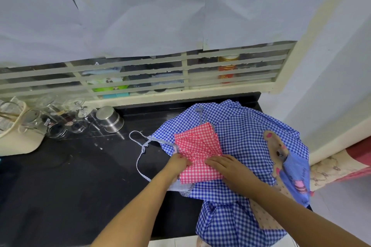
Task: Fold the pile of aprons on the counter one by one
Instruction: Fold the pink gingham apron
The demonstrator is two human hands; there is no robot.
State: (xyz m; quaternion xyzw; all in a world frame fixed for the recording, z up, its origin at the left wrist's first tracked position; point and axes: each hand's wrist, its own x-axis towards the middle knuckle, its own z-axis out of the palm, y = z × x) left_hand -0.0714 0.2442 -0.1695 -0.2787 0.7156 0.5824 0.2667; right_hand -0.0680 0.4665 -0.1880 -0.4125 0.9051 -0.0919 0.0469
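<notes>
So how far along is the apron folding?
Done: no finished stack in view. In hand: pink gingham apron, folded small, left hand gripping its edge, right hand pressing it flat. Left: the blue gingham apron spread beneath it, unfolded, hanging off the counter.

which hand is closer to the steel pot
Left. The left hand holds the pink apron at its edge, right of the steel pot and closer to the camera; the right hand rests flat on the same apron, further right still.
</notes>
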